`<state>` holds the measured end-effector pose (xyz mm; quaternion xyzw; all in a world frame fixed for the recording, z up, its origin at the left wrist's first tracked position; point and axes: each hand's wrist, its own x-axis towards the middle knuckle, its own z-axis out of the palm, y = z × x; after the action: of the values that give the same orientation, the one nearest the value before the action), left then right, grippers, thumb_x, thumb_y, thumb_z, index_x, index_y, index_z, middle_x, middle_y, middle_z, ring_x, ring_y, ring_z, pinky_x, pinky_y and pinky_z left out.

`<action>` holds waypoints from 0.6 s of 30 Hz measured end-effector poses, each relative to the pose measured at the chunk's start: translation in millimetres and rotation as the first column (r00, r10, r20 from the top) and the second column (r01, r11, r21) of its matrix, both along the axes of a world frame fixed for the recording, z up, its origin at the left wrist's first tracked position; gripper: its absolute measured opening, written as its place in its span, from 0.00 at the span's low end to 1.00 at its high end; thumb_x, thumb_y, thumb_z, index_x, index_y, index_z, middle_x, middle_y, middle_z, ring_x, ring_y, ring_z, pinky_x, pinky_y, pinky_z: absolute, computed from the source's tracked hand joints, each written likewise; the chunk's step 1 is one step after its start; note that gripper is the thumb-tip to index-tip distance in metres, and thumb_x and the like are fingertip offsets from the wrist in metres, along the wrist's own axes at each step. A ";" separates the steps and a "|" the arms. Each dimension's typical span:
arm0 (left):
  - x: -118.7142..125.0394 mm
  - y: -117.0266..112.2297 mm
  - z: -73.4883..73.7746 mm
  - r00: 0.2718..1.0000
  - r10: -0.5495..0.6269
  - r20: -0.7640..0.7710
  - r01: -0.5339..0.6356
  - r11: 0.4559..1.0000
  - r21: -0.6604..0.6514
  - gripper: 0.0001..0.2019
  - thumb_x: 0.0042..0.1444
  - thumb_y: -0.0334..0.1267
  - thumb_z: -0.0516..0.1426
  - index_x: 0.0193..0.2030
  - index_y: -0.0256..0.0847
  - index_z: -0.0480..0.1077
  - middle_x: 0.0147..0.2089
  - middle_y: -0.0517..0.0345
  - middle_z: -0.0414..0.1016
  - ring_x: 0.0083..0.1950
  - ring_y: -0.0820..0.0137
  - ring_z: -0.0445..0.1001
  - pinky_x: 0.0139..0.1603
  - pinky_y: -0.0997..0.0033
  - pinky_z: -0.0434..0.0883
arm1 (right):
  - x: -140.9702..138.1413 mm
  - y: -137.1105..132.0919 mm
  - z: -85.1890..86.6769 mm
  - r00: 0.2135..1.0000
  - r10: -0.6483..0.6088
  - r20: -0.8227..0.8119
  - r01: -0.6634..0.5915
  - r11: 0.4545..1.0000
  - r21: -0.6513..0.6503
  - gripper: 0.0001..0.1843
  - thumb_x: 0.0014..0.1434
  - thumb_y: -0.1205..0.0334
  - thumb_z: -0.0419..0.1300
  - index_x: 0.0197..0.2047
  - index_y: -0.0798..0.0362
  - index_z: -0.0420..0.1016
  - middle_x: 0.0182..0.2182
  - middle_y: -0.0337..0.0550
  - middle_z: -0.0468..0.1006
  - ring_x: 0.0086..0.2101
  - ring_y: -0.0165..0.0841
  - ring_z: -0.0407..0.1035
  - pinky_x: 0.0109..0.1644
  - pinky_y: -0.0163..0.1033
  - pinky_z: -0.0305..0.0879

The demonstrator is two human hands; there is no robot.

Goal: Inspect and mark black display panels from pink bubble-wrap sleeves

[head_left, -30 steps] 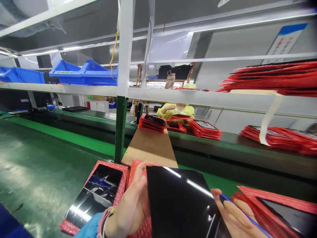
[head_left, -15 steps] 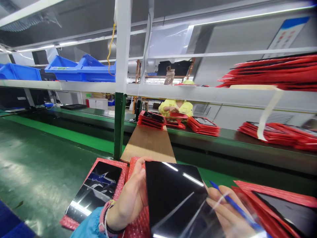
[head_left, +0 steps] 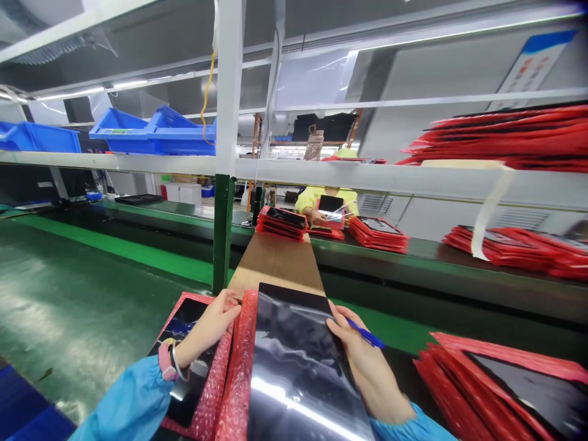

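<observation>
Head view looks down on a green table (head_left: 82, 294) that runs away beneath white shelving, with a black glass panel (head_left: 294, 367) lying flat at its near edge; every place below is given from that panel.

Largest nearby is the pile of red bubble-wrap sleeves (head_left: 500, 392) to its right, a dark screen showing in the top one. To the panel's left a second screen (head_left: 188, 361) rests on its own red sleeve. Beyond the panel's far edge a brown board (head_left: 275, 263) leads to more red piles, where another person in a yellow top (head_left: 312, 199) handles a screen.

The left hand (head_left: 214, 321) lies off the panel's far left corner, fingers spread flat on the red wrap (head_left: 236, 361) just beside it, grasping nothing. The right hand (head_left: 362, 361) sits at the panel's right edge, thumb and fingertips touching the glass, its grip closed about a blue pen (head_left: 365, 334) that points away to the right.

The step in hand looks like seating or squaring the panel on its wrap, though whether it is already inside a sleeve cannot be told from the glare. A next move would call for a light, even touch at both edges, with the pen tip kept clear of the glass.
</observation>
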<state>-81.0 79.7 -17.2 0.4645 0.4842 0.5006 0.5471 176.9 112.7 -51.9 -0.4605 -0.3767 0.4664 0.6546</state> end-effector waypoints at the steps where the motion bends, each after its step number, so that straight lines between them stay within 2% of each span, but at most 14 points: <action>1: -5.2 1.6 -4.4 1.000 -0.021 -0.019 0.020 0.998 -0.055 0.09 0.55 0.34 0.60 0.42 0.38 0.68 0.33 0.62 0.68 0.31 0.74 0.67 0.27 0.76 0.64 | -2.5 6.9 -5.8 1.000 -0.003 0.016 0.003 1.000 0.010 0.15 0.50 0.58 0.68 0.40 0.51 0.70 0.42 0.42 0.80 0.46 0.40 0.74 0.51 0.49 0.69; 2: -8.8 1.7 -8.0 0.998 -0.057 -0.035 0.052 0.992 -0.112 0.04 0.56 0.32 0.59 0.36 0.37 0.68 0.29 0.64 0.67 0.28 0.75 0.67 0.27 0.76 0.65 | -5.2 12.5 -11.5 0.999 -0.011 0.038 0.010 1.000 0.016 0.12 0.54 0.59 0.66 0.40 0.53 0.71 0.41 0.42 0.79 0.43 0.38 0.74 0.49 0.49 0.70; 4: -11.4 -0.9 -12.9 0.988 -0.147 -0.049 0.133 0.968 -0.213 0.05 0.58 0.32 0.58 0.31 0.37 0.67 0.26 0.66 0.67 0.25 0.76 0.67 0.28 0.73 0.68 | -10.3 19.5 -21.3 0.995 -0.028 0.093 0.025 0.999 0.034 0.08 0.60 0.61 0.62 0.41 0.56 0.72 0.40 0.42 0.77 0.41 0.36 0.73 0.46 0.49 0.70; 8: -8.6 -4.5 -14.6 0.966 -0.251 -0.054 0.223 0.925 -0.308 0.08 0.60 0.35 0.57 0.29 0.36 0.67 0.25 0.67 0.67 0.23 0.77 0.67 0.27 0.73 0.69 | -17.8 18.8 -29.9 0.977 -0.053 0.206 0.028 0.992 0.124 0.10 0.61 0.61 0.62 0.45 0.55 0.73 0.46 0.44 0.76 0.45 0.39 0.72 0.49 0.51 0.69; 14: 4.8 6.5 -6.7 0.958 -0.282 -0.048 0.256 0.919 -0.299 0.11 0.56 0.33 0.60 0.24 0.37 0.65 0.21 0.70 0.63 0.20 0.79 0.62 0.23 0.76 0.63 | -27.9 0.6 -19.4 0.929 -0.147 0.339 0.064 0.968 0.244 0.19 0.58 0.53 0.62 0.49 0.55 0.70 0.50 0.50 0.75 0.50 0.42 0.70 0.53 0.54 0.66; 16: 13.7 7.4 -2.6 0.963 -0.267 -0.026 0.251 0.932 -0.260 0.11 0.51 0.33 0.63 0.23 0.37 0.66 0.20 0.69 0.65 0.21 0.77 0.63 0.26 0.74 0.63 | -21.8 -10.5 -13.5 0.909 -0.193 0.370 0.093 0.958 0.270 0.22 0.58 0.47 0.58 0.50 0.54 0.68 0.49 0.52 0.77 0.50 0.42 0.72 0.54 0.50 0.66; 18: 21.7 3.9 2.7 0.970 -0.241 0.013 0.239 0.950 -0.201 0.08 0.46 0.34 0.65 0.24 0.38 0.69 0.22 0.66 0.70 0.26 0.74 0.69 0.31 0.72 0.65 | -2.8 -25.3 -9.3 0.868 -0.256 0.426 0.147 0.951 0.272 0.23 0.61 0.44 0.52 0.50 0.53 0.68 0.42 0.51 0.81 0.44 0.41 0.76 0.50 0.45 0.69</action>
<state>-59.4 83.6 -14.5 0.4651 0.4753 0.3762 0.6452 174.0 87.4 -61.2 -0.5147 -0.5208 0.2270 0.6421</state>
